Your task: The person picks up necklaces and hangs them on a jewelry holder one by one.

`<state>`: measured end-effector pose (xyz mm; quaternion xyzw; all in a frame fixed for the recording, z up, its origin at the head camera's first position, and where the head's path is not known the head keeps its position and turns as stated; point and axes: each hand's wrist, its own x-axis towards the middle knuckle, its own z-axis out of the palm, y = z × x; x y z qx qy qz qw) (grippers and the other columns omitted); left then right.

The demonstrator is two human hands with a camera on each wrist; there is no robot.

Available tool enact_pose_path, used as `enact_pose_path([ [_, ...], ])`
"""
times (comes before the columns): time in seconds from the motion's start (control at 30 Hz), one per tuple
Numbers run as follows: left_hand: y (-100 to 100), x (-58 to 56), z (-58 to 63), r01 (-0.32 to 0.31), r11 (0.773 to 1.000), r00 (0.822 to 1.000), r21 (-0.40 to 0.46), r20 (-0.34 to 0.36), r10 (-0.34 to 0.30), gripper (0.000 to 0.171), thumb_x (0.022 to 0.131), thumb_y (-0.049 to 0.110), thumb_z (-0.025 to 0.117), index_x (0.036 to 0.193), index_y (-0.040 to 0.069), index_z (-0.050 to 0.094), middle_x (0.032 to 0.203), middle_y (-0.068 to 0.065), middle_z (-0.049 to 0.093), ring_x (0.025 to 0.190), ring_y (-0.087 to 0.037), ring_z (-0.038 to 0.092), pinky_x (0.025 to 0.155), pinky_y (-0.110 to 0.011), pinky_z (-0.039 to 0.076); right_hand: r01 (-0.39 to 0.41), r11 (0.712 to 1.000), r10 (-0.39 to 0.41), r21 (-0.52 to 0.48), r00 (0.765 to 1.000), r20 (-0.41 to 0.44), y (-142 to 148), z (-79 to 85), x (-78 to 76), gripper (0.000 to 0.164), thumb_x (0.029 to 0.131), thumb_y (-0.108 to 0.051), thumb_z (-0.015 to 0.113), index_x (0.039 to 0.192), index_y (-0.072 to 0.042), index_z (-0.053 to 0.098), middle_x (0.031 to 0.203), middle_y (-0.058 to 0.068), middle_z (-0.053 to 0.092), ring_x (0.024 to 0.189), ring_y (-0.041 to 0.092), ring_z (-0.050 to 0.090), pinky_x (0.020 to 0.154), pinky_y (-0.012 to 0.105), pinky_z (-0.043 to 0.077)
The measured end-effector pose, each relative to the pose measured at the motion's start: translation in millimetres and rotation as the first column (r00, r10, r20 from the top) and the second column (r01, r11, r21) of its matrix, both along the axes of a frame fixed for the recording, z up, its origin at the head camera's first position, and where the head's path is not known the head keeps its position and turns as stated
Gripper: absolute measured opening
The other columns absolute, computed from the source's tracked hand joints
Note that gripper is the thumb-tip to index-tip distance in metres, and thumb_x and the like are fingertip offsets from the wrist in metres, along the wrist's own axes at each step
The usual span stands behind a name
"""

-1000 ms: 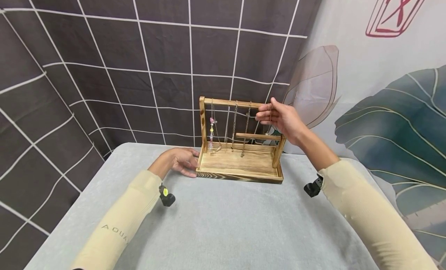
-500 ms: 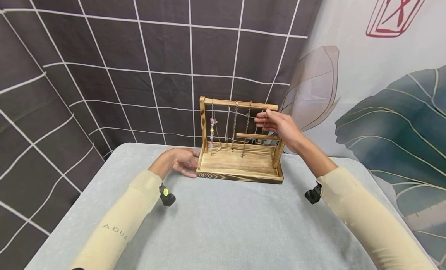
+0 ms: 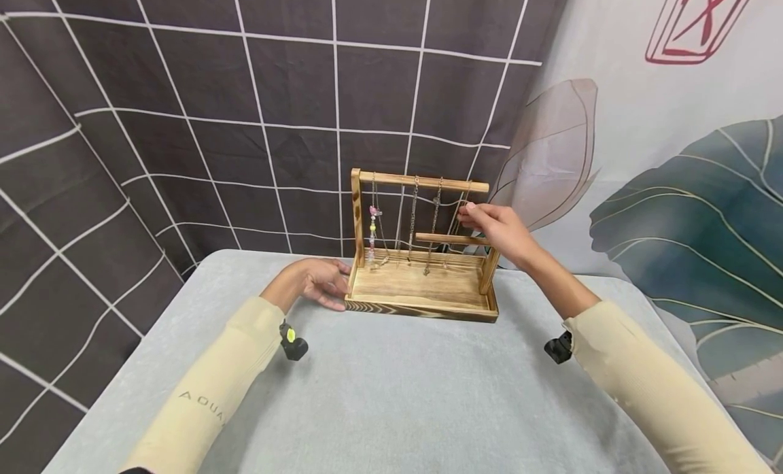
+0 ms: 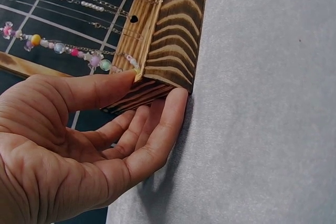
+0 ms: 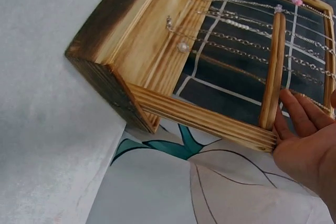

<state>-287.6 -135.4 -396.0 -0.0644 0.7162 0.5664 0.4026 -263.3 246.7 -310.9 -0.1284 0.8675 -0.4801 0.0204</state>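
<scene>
A wooden jewelry stand (image 3: pixel 422 311) has a shallow tray, a top bar (image 3: pixel 391 179) and a shorter lower bar (image 3: pixel 449 239). Several necklaces hang from the top bar; the leftmost, a beaded necklace (image 4: pixel 94 60), has colored beads. My left hand (image 3: pixel 324 281) grips the tray's left end, thumb at the rim and fingers against the outer side. At the bar's right end, my right hand (image 3: pixel 498 229) pinches a thin chain necklace (image 3: pixel 455 219) between thumb and fingers, just above the lower bar. In the right wrist view, the thumb is mostly out of frame.
The stand sits near the back edge of a table with a grey cloth (image 3: pixel 397 392). Behind it hangs a dark curtain (image 3: pixel 293 79) with white grid lines. A pale leaf-print cloth (image 3: pixel 642 154) hangs on the right.
My right hand has moved down from the top bar along the rightmost necklace, and its thumb and fingers have come together on the chain. My left hand stays at the tray.
</scene>
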Motion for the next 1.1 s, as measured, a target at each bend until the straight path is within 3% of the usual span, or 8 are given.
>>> enact_pose_path([
  [0.13, 1, -0.5, 0.2, 0.002, 1.000, 1.000, 0.003, 0.000, -0.002, 0.071, 0.105, -0.012, 0.054, 0.169, 0.005, 0.025, 0.152, -0.019, 0.057, 0.113, -0.025, 0.067, 0.107, -0.045, 0.070, 0.025, 0.999, -0.024, 0.040, 0.999, -0.037, 6, -1.1, 3.2, 0.064, 0.122, -0.046, 0.042, 0.160, 0.004, 0.058, 0.157, 0.028, 0.066, 0.152, 0.044, 0.060, 0.135, 0.061, 0.047],
  [0.27, 2, -1.7, -0.4, 0.010, 1.000, 1.000, 0.004, -0.004, -0.010, 0.071, 0.106, -0.012, 0.054, 0.169, 0.005, 0.026, 0.153, -0.019, 0.057, 0.113, -0.025, 0.067, 0.101, -0.042, 0.072, 0.077, 0.994, -0.069, 0.078, 0.993, -0.101, 13, -3.8, 7.4, 0.062, 0.121, -0.049, 0.045, 0.156, -0.001, 0.063, 0.151, 0.025, 0.071, 0.151, 0.042, 0.062, 0.129, 0.062, 0.052],
  [0.4, 1, -2.8, -2.4, 0.013, 1.000, 1.000, 0.007, -0.012, -0.012, 0.070, 0.106, -0.011, 0.055, 0.168, 0.004, 0.027, 0.157, -0.021, 0.056, 0.113, -0.025, 0.068, 0.096, -0.039, 0.073, 0.183, 0.981, -0.166, 0.068, 0.964, -0.206, 18, -9.7, 13.1, 0.055, 0.120, -0.048, 0.050, 0.149, -0.006, 0.071, 0.144, 0.019, 0.077, 0.141, 0.036, 0.070, 0.112, 0.037, 0.060],
  [0.53, -1, -2.7, -3.5, 0.006, 1.000, 1.000, 0.009, -0.023, -0.006, 0.072, 0.105, -0.011, 0.056, 0.169, 0.004, 0.026, 0.161, -0.024, 0.054, 0.114, -0.026, 0.068, 0.098, -0.041, 0.073, 0.280, 0.960, -0.262, 0.020, 0.919, -0.296, 22, -18.8, 19.0, 0.048, 0.118, -0.046, 0.055, 0.143, -0.010, 0.077, 0.135, 0.017, 0.081, 0.118, 0.018, 0.075, 0.090, 0.013, 0.054],
  [0.67, -3, -2.1, -3.8, 0.004, 1.000, 0.999, 0.015, -0.038, -0.004, 0.073, 0.104, -0.012, 0.057, 0.168, 0.004, 0.026, 0.162, -0.026, 0.052, 0.114, -0.027, 0.068, 0.099, -0.043, 0.073, 0.335, 0.942, -0.320, -0.014, 0.883, -0.344, 26, -26.7, 27.5, 0.043, 0.118, -0.041, 0.057, 0.139, -0.010, 0.078, 0.131, 0.016, 0.081, 0.101, 0.003, 0.065, 0.083, 0.016, 0.049],
  [0.8, -6, -1.7, -4.6, 0.017, 0.999, 0.999, 0.037, -0.051, -0.015, 0.073, 0.105, -0.013, 0.056, 0.169, 0.002, 0.024, 0.162, -0.027, 0.051, 0.119, -0.029, 0.067, 0.102, -0.045, 0.072, 0.382, 0.924, -0.369, -0.030, 0.866, -0.337, 32, -32.9, 36.5, 0.042, 0.118, -0.038, 0.056, 0.139, -0.008, 0.075, 0.134, 0.015, 0.079, 0.102, -0.002, 0.060, 0.087, 0.018, 0.049],
  [1.0, -15, -0.1, -2.9, 0.029, 0.996, 0.998, 0.083, -0.063, -0.024, 0.077, 0.106, -0.013, 0.051, 0.174, -0.001, 0.019, 0.166, -0.038, 0.045, 0.151, -0.047, 0.056, 0.123, -0.058, 0.061, 0.455, 0.890, -0.438, -0.003, 0.854, -0.281, 47, -41.6, 47.0, 0.046, 0.119, -0.043, 0.052, 0.144, -0.010, 0.071, 0.137, 0.014, 0.076, 0.106, 0.002, 0.058, 0.088, 0.021, 0.048],
  [1.1, -20, 2.2, 0.0, 0.016, 0.996, 0.997, 0.084, -0.072, -0.010, 0.075, 0.108, -0.009, 0.050, 0.175, -0.002, 0.018, 0.163, -0.038, 0.045, 0.156, -0.050, 0.048, 0.128, -0.061, 0.056, 0.467, 0.884, -0.454, 0.002, 0.861, -0.229, 56, -47.1, 50.9, 0.049, 0.120, -0.045, 0.049, 0.146, -0.009, 0.069, 0.140, 0.014, 0.074, 0.112, 0.004, 0.060, 0.089, 0.021, 0.049],
])
